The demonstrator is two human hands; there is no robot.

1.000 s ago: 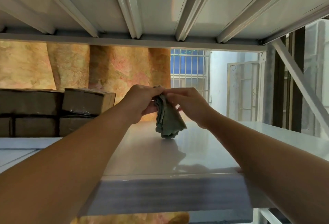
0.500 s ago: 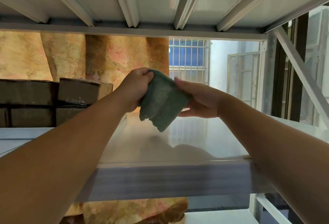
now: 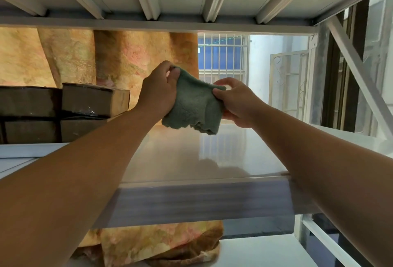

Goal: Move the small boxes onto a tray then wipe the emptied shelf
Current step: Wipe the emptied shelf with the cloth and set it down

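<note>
shelf point(image 3: 180, 156): glossy white, reflective | cloth point(image 3: 193, 105): green, fluffy, spread above it | left hand point(image 3: 158, 92): pinches its left corner | right hand point(image 3: 238, 101): pinches its right edge

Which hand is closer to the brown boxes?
Left. The left hand pinches the cloth at its left edge, just right of the boxes. The right hand pinches the opposite edge, farther right, with the cloth between it and the boxes.
</note>
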